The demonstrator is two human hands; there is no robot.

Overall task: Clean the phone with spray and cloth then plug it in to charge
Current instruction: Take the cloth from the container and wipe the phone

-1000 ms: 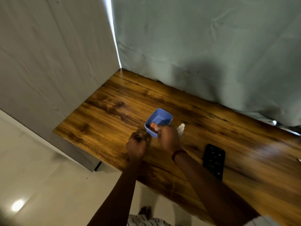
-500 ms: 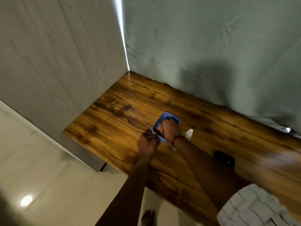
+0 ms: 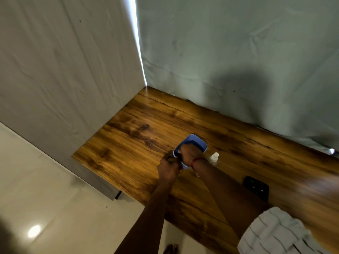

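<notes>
A small blue bin [image 3: 197, 142] stands on the wooden table [image 3: 135, 136]. My right hand [image 3: 189, 153] reaches down into it and covers what lies inside; its fingers are hidden. My left hand [image 3: 168, 166] is curled into a fist against the bin's near left corner. Just right of the bin stands a small white spray bottle [image 3: 214, 157]. The black phone [image 3: 256, 187] lies flat further right, partly behind my right forearm. No cloth or charging cable can be seen.
Grey fabric screens close off the table at the back and on the left. The table's near edge drops to a pale tiled floor [image 3: 45, 208]. A white striped sleeve [image 3: 271, 233] fills the lower right corner.
My right hand has gone from the bin's near rim down into the bin, hiding the orange item seen inside before. The camera has shifted, so the phone sits more behind my forearm.
</notes>
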